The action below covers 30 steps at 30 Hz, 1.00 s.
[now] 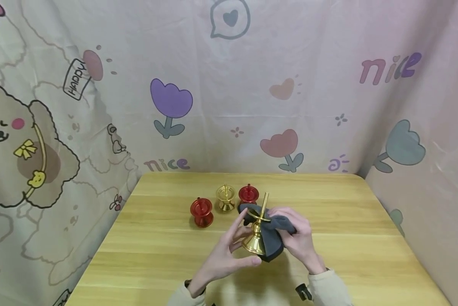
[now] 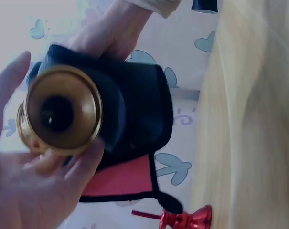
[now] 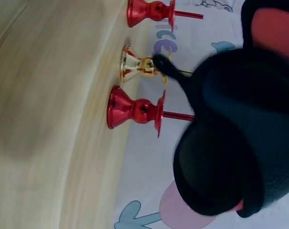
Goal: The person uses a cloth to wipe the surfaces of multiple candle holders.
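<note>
A gold candle holder (image 1: 255, 244) with a flared base and a thin upright spike is held tilted above the table. My left hand (image 1: 229, 255) has its fingers curled at the holder's side; the left wrist view shows them against the rim of its hollow base (image 2: 87, 129). With my right hand (image 1: 299, 236) I grip a dark grey cloth (image 1: 272, 240) wrapped against the holder's right side. The cloth has black edging, a small corner loop and a red patch (image 2: 120, 181). In the right wrist view the cloth (image 3: 230, 138) hides the holder and the hand.
Behind my hands on the wooden table (image 1: 145, 255) stand a red candle holder (image 1: 202, 212), a smaller gold one (image 1: 225, 199) and another red one (image 1: 248, 194), partly covered by the cloth. A printed curtain (image 1: 229, 85) hangs behind the table.
</note>
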Each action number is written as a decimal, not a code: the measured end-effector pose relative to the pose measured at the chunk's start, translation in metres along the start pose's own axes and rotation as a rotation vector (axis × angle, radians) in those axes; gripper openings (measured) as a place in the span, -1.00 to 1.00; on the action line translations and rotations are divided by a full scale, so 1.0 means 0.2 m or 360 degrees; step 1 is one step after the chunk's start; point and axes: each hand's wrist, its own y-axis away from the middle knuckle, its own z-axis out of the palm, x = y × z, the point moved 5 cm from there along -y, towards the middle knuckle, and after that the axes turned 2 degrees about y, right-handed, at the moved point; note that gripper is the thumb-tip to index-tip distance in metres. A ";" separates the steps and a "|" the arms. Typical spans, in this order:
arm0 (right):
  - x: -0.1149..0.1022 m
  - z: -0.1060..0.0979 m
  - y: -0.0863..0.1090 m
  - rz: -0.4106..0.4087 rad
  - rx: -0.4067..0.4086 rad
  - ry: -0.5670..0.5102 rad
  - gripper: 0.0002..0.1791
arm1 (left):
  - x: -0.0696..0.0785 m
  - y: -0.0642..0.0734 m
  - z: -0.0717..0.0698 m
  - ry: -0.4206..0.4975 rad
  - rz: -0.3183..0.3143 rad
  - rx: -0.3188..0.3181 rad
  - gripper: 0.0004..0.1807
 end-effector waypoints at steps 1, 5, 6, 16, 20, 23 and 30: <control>0.00 0.01 0.01 -0.0010 0.0001 0.0016 -0.84 | -0.01 0.00 0.00 -0.0046 0.0000 0.0034 0.17; 0.01 0.02 0.02 -0.0016 -0.0022 0.0015 -0.85 | -0.02 0.02 -0.01 -0.0038 0.0070 0.0128 0.14; 0.01 0.02 0.02 0.0001 -0.0030 -0.0001 -0.81 | -0.02 0.02 -0.02 -0.0008 0.0098 0.0126 0.12; 0.04 -0.01 0.03 0.0088 -0.0028 -0.0152 -0.61 | -0.04 0.03 -0.01 0.0234 0.0080 -0.0136 0.08; 0.03 0.00 0.04 -0.0006 -0.0059 -0.0063 -0.81 | -0.04 0.03 -0.01 -0.0046 0.0044 -0.0006 0.15; 0.02 0.01 0.04 -0.0039 -0.0079 -0.0007 -0.87 | -0.03 0.03 -0.02 -0.0178 0.0067 0.0109 0.15; 0.02 -0.02 0.04 0.0075 -0.0042 -0.0194 -0.71 | -0.02 0.03 -0.01 0.0129 0.0203 -0.0020 0.04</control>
